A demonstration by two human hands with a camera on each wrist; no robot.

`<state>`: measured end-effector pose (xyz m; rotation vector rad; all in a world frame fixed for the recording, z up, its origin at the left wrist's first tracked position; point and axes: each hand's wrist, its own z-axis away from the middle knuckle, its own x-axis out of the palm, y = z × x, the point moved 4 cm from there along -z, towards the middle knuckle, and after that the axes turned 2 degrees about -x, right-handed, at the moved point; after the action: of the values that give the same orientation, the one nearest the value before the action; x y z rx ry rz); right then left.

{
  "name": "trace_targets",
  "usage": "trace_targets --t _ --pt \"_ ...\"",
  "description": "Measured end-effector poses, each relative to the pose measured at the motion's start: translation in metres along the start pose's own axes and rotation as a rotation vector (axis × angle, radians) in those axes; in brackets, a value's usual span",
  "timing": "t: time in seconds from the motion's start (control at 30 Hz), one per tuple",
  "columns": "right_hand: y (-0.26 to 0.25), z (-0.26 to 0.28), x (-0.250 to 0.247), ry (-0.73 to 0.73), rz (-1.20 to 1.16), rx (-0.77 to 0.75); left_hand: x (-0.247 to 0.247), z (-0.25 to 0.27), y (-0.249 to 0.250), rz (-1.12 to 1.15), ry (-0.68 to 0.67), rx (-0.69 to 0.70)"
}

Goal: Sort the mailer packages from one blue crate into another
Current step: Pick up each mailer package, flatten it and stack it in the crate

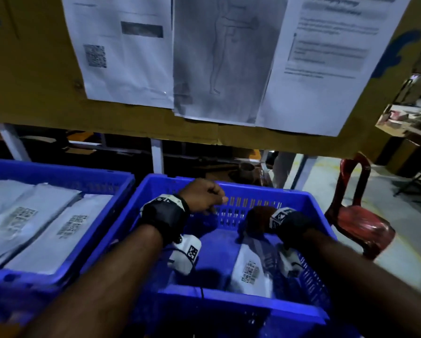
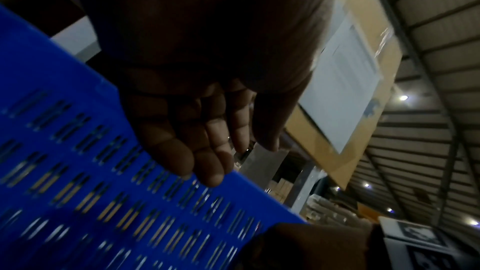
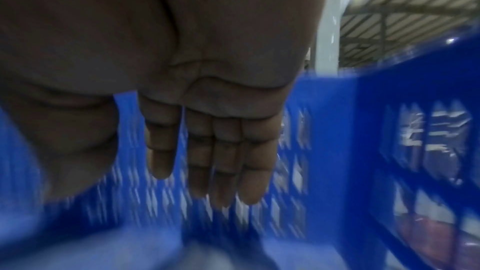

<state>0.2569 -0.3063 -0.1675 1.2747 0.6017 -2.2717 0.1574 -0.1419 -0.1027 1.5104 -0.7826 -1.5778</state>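
Note:
Two blue crates stand side by side. The left crate holds several grey mailers with barcode labels. In the right crate a grey mailer lies on the floor by the right wall. My left hand hovers over the right crate near its far wall, fingers loosely bent and holding nothing. My right hand is down inside the same crate, just beyond the mailer. Its fingers are straight and empty against the slotted wall; that view is blurred.
A cardboard board with printed paper sheets hangs right behind the crates. A red plastic chair stands to the right of the right crate. White shelf posts and dark shelving lie under the board.

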Motion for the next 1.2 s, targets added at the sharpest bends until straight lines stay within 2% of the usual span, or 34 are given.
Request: trace_targets --t 0.03,0.1,0.2,0.3,0.37,0.47,0.53,0.63,0.67,0.77,0.83,0.93,1.2 --pt "0.001 0.0 0.01 -0.054 0.035 -0.016 0.008 -0.005 -0.011 -0.009 -0.015 -0.029" --pt "0.013 -0.007 0.033 -0.147 0.048 0.057 0.02 -0.012 -0.029 -0.023 -0.034 -0.079" --pt "0.046 -0.03 0.059 -0.093 -0.013 0.099 0.031 -0.018 -0.055 -0.024 -0.059 -0.144" --pt "0.068 -0.045 0.082 -0.23 -0.083 0.064 0.03 -0.023 -0.073 -0.016 -0.055 -0.184" --pt "0.068 -0.046 0.082 -0.234 -0.095 0.046 0.03 -0.025 -0.076 -0.018 -0.055 -0.182" --pt "0.068 -0.045 0.07 -0.196 -0.158 0.098 0.033 -0.026 -0.073 -0.034 -0.083 -0.165" --pt "0.058 -0.034 0.046 -0.126 -0.172 0.067 0.04 -0.025 -0.073 -0.072 -0.15 -0.154" --pt "0.04 0.0 -0.002 0.088 -0.302 0.011 0.049 -0.024 -0.07 -0.063 -0.276 -0.099" --pt "0.037 0.01 -0.015 0.142 -0.452 -0.02 0.05 -0.023 -0.068 -0.057 -0.305 -0.073" --pt "0.029 0.042 -0.04 0.202 -1.11 -0.176 0.046 -0.019 -0.056 -0.039 -0.353 -0.015" --pt "0.035 0.055 -0.051 0.26 -1.299 -0.237 0.041 -0.017 -0.051 0.001 -0.361 -0.015" --pt "0.053 0.06 -0.054 0.357 -1.353 -0.248 0.031 -0.016 -0.048 0.05 -0.301 -0.008" --pt "0.065 0.055 -0.057 0.52 -1.261 -0.31 0.014 -0.013 -0.042 0.224 -0.116 0.031"
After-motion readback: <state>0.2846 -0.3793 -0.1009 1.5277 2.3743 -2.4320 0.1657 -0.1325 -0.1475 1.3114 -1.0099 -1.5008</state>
